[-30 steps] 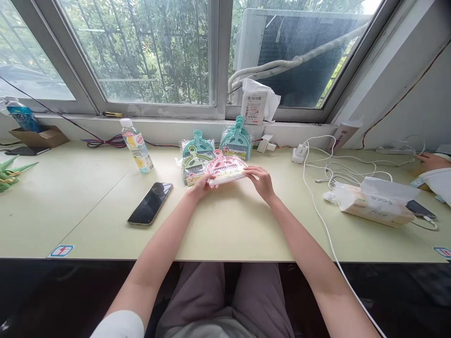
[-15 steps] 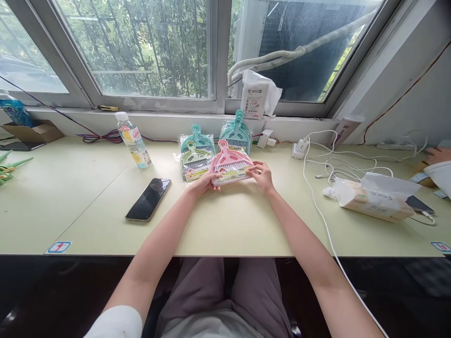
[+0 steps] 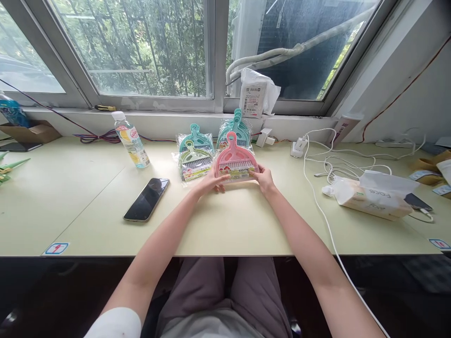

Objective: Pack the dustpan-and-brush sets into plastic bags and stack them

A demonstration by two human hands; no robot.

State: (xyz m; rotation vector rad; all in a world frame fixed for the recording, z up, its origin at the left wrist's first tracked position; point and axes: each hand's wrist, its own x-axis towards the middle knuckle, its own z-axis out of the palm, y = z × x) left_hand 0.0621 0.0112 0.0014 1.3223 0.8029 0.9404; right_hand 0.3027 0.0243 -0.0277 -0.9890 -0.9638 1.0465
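Observation:
A pink dustpan and brush set in clear wrapping is held between my two hands, its handle pointing away from me. My left hand grips its lower left corner, thumb on the front. On its lower right edge, my right hand is closed with the thumb in front. Left of it, a green dustpan and brush set leans in front of a teal set. Behind the pink one stand several more teal sets, partly covered by it.
A phone and a drink bottle are to the left. On the right lie a tissue pack, white cables and a charger. A white wrapped box stands on the window ledge.
The pink set has been tilted more upright and shifted slightly right, with both hands still on it. At the far right, another person's hand has gone out of view.

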